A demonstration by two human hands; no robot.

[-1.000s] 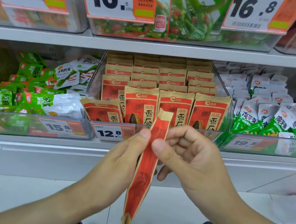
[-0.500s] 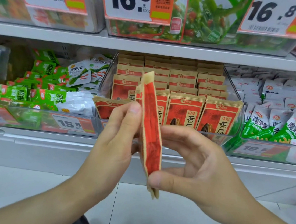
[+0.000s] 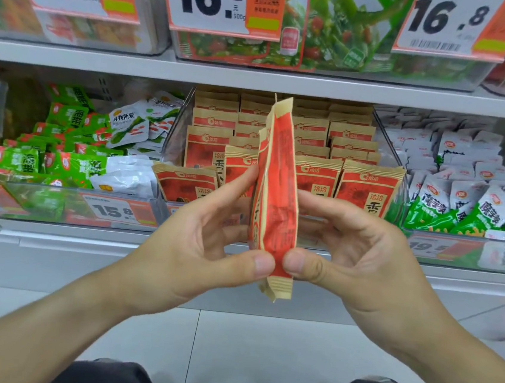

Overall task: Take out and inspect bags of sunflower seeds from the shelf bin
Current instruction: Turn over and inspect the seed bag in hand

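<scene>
Seed bag (image 3: 277,194): out of the bin, upright and edge-on between both hands, likely so its side and seams can be checked.
Left hand (image 3: 205,242): thumb and fingertips pinch the bag's left face.
Right hand (image 3: 354,252): thumb pinches near the bottom seal, fingers steady the other face.
Shelf bin (image 3: 175,139): just behind, holding matching red bags in rows.
</scene>
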